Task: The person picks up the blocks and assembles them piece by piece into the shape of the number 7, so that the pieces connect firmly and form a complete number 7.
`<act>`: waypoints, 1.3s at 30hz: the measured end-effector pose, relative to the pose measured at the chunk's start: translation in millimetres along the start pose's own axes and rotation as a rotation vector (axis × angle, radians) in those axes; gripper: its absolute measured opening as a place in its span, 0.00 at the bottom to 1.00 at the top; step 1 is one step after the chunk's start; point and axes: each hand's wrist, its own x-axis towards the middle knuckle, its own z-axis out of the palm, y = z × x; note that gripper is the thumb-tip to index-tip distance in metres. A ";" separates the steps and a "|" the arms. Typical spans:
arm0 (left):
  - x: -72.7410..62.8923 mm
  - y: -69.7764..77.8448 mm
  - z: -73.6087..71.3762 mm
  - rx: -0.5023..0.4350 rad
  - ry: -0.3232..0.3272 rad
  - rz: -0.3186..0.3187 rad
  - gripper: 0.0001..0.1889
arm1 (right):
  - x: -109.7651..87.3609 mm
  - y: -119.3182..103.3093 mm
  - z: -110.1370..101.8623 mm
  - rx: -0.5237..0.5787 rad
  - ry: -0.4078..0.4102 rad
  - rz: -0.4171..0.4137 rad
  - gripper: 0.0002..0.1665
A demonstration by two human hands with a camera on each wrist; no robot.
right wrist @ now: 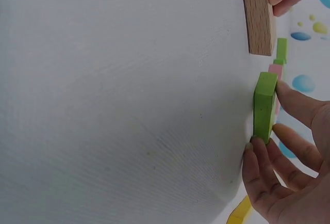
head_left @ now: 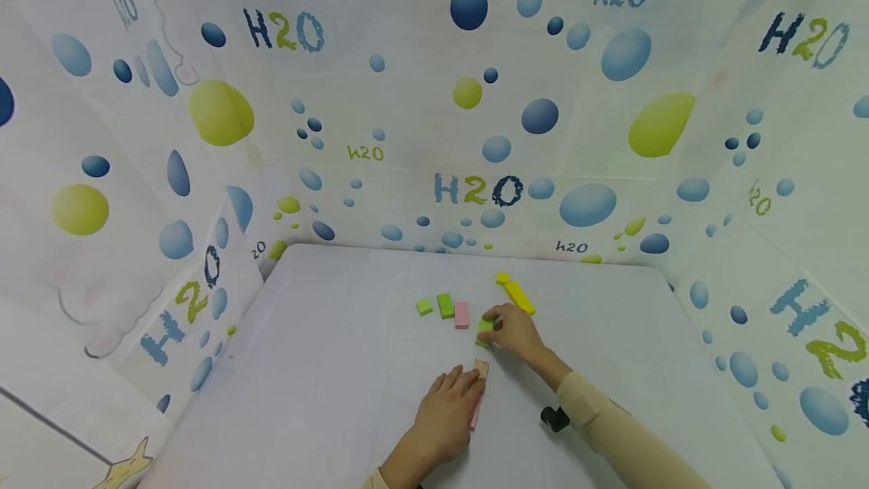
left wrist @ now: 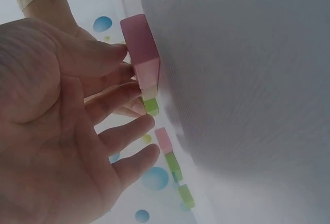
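My right hand (head_left: pixel 517 332) pinches a green block (right wrist: pixel 263 108) by its ends, thumb at one and fingertips at the other; the block sits on the white table surface. My left hand (head_left: pixel 443 412) lies over a line of blocks nearer the front. Its thumb touches a long pink block (left wrist: pixel 139 41), and its other fingers are loosely straight. A plain wooden block (right wrist: pixel 258 20) continues the line beyond the pink one, with left fingertips against it in the right wrist view. Part of the pink block is hidden under the left hand in the head view.
Left of the right hand stand a pink block (head_left: pixel 462 315), a green block (head_left: pixel 445 306) and a smaller green block (head_left: pixel 424 306). Behind it lie a long yellow block (head_left: pixel 520 297) and a small yellow one (head_left: pixel 502 278). Printed sheets (head_left: pixel 407 96) surround the table (head_left: pixel 326 368).
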 end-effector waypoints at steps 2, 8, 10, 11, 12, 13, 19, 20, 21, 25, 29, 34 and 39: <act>-0.1 0.2 -0.5 -0.001 -0.002 -0.001 0.33 | -0.7 0.7 0.9 0.000 -0.007 -0.001 0.23; -0.2 0.6 -1.8 0.001 -0.010 -0.005 0.34 | -4.2 0.4 1.7 -0.001 -0.010 -0.001 0.23; 0.0 0.5 -2.3 0.004 -0.005 -0.001 0.34 | -4.9 0.9 1.9 -0.004 -0.013 -0.006 0.23; 0.0 0.4 -2.2 0.005 -0.004 0.000 0.33 | -5.2 1.2 2.2 -0.006 -0.014 -0.010 0.23; 0.1 0.4 -2.1 0.007 -0.003 -0.001 0.33 | -5.4 1.6 2.5 -0.010 -0.014 -0.016 0.23; 0.2 0.3 -2.0 0.008 -0.002 -0.001 0.33 | -5.7 1.8 2.8 -0.013 -0.016 -0.022 0.23; 0.1 0.1 0.0 0.008 0.010 0.006 0.33 | -9.8 0.6 2.2 -0.012 -0.018 -0.032 0.22; 0.2 0.0 0.3 0.010 0.013 0.007 0.33 | -10.7 0.2 1.9 -0.012 -0.018 -0.034 0.22; 0.3 -0.3 0.9 0.012 0.018 0.009 0.33 | -11.7 -0.1 1.8 -0.015 -0.018 -0.038 0.22; 0.6 -0.7 1.0 0.017 0.030 0.013 0.33 | -14.9 -0.2 1.7 -0.018 -0.017 -0.052 0.23; 0.4 -0.3 0.2 0.015 0.035 0.013 0.33 | -17.2 0.7 1.8 -0.013 -0.010 -0.057 0.23; 0.5 0.3 0.3 0.003 0.031 0.009 0.33 | -20.3 1.6 1.7 -0.003 -0.009 -0.058 0.22; 1.2 0.0 2.5 0.005 0.038 0.008 0.34 | -23.3 1.5 2.0 0.005 -0.015 -0.050 0.22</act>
